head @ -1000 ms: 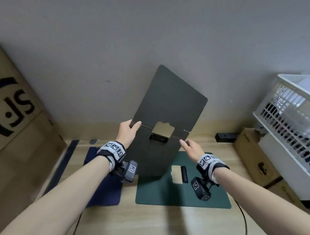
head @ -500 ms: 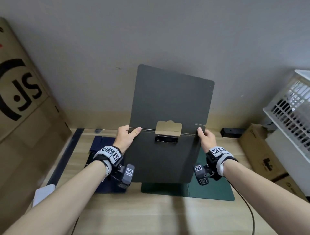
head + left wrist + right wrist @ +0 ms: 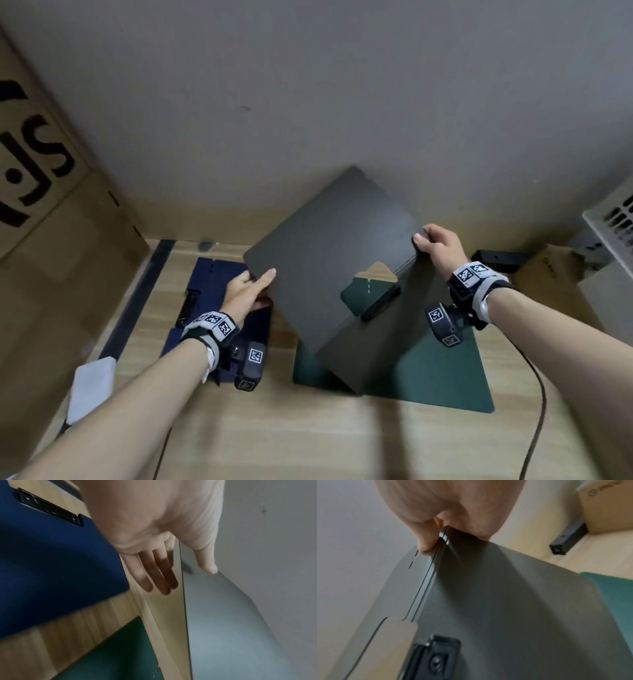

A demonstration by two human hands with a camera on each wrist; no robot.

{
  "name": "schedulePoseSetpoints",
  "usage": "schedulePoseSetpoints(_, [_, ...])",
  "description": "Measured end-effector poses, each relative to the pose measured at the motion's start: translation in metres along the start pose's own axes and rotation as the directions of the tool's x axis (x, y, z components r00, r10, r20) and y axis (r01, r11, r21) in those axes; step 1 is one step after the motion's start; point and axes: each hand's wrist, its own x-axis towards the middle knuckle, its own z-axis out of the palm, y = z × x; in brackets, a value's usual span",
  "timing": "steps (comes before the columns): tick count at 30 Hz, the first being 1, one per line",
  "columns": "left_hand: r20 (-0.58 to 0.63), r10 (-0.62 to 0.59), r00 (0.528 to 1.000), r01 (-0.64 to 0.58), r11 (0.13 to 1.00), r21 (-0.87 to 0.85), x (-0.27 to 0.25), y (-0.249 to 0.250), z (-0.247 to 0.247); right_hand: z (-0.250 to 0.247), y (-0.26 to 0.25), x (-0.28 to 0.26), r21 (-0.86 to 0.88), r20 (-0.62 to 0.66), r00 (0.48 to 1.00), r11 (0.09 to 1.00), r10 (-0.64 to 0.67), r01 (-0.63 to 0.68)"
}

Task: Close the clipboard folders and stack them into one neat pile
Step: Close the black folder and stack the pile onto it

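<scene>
A dark grey clipboard folder (image 3: 329, 260) hangs tilted above the table, its cover folded partway over the base with the black clip (image 3: 380, 303). My left hand (image 3: 250, 291) holds the cover's left corner, thumb on top and straight fingers (image 3: 159, 577) underneath. My right hand (image 3: 436, 245) pinches the hinge end (image 3: 443, 536) at the upper right. Flat on the table under the grey folder lies a green folder (image 3: 442, 377). A blue folder (image 3: 212, 274) lies to its left, beneath my left hand.
A big printed cardboard box (image 3: 51, 240) stands at the left and a wall close behind. At the right are a smaller cardboard box (image 3: 548, 274), a white crate (image 3: 613, 219) and a black block (image 3: 496, 257). A cable (image 3: 537, 411) crosses the table front right.
The grey folder was held upright and open, both hands at the hinge. It is now lower and tilted, the cover swung down; my left hand has shifted to the cover's corner.
</scene>
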Motion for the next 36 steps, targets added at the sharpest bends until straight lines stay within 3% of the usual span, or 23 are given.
schedulePoseSetpoints(3, [-0.085, -0.019, 0.996, 0.027, 0.995, 0.095, 0.011, 0.000, -0.013, 0.010, 0.004, 0.030, -0.122, 0.234, 0.972, 0.993, 0.032, -0.003])
schedulePoseSetpoints(7, [-0.015, -0.149, 0.989, 0.148, 0.962, 0.230, 0.017, -0.019, -0.020, 0.047, 0.010, 0.054, -0.269, 0.403, 0.910, 0.963, 0.094, 0.019])
schedulePoseSetpoints(14, [-0.110, -0.227, 0.968, 0.252, 0.840, 0.481, 0.013, -0.088, -0.036, 0.141, 0.054, 0.057, -0.428, 0.421, 0.895, 0.902, 0.145, 0.055])
schedulePoseSetpoints(17, [-0.277, -0.167, 0.946, 0.305, 0.744, 0.595, 0.013, -0.115, -0.052, 0.175, 0.073, 0.050, -0.507, 0.409, 0.912, 0.841, 0.043, 0.188])
schedulePoseSetpoints(20, [-0.392, -0.125, 0.912, 0.374, 0.646, 0.665, 0.009, -0.126, -0.063, 0.193, 0.090, 0.031, -0.539, 0.459, 0.888, 0.799, 0.013, 0.267])
schedulePoseSetpoints(25, [-0.463, -0.128, 0.877, 0.445, 0.583, 0.680, 0.001, -0.128, -0.076, 0.198, 0.124, -0.015, -0.566, 0.635, 0.754, 0.764, 0.165, 0.310])
schedulePoseSetpoints(31, [-0.427, -0.124, 0.895, 0.412, 0.593, 0.692, -0.007, -0.120, -0.079, 0.186, 0.135, -0.045, -0.622, 0.746, 0.590, 0.638, 0.309, 0.454])
schedulePoseSetpoints(33, [-0.395, -0.116, 0.911, 0.383, 0.589, 0.712, -0.011, -0.110, -0.077, 0.179, 0.124, -0.040, -0.633, 0.734, 0.598, 0.642, 0.322, 0.432])
schedulePoseSetpoints(36, [-0.312, -0.080, 0.947, 0.299, 0.576, 0.761, -0.018, -0.086, -0.070, 0.167, 0.107, -0.038, -0.644, 0.668, 0.686, 0.685, 0.288, 0.339])
